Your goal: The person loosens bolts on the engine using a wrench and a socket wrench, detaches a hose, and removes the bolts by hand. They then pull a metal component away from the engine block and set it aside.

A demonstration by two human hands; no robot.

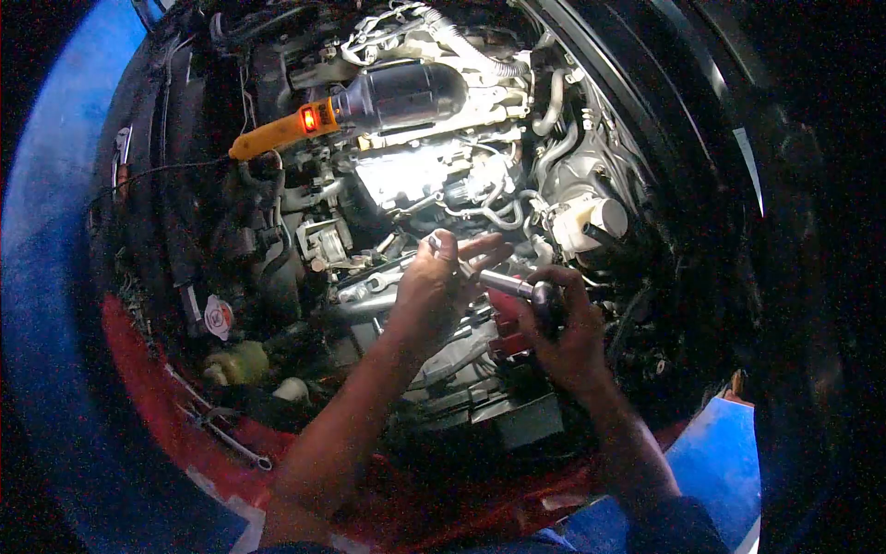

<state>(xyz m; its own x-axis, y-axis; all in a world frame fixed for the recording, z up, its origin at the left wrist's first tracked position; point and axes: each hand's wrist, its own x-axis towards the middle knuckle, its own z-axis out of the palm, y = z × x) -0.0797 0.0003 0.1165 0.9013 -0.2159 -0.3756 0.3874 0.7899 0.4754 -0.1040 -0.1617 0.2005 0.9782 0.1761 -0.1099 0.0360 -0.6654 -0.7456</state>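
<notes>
Gripping a silver metal tool with a black round end, your right hand is closed tight around the black part. The tool sits just below and right of the middle of the frame, and its silver rod points at your left hand. That hand has some fingers stretched out, and you can't tell if it grasps anything. Both hands are over a grey metal engine. A lamp with a long yellow handle lies at the top middle. A long silver wrench rests at the lower left.
</notes>
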